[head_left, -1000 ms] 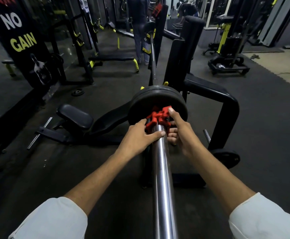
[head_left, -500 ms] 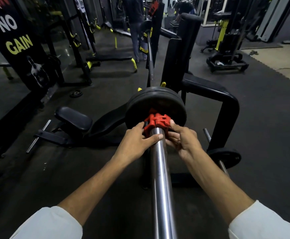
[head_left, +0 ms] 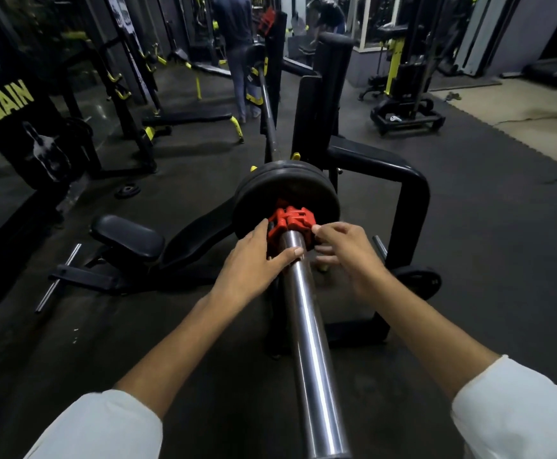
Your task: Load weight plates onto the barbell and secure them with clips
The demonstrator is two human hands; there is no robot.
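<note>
As we look down through the head view: polished steel barbell sleeve (head_left: 306,319), running from the near edge away to centre. Black round weight plates (head_left: 303,190), stacked at its far end. Red plastic clip (head_left: 292,220), on the sleeve, right up against the nearest plate. Left hand (head_left: 253,260), curled round the clip's left side, thumb laid across the sleeve. Right hand (head_left: 350,253), one fingertip touching the clip's right side; other fingers blurred, so we cannot tell its grip. Black padded bench (head_left: 128,238), left, low on the floor.
</note>
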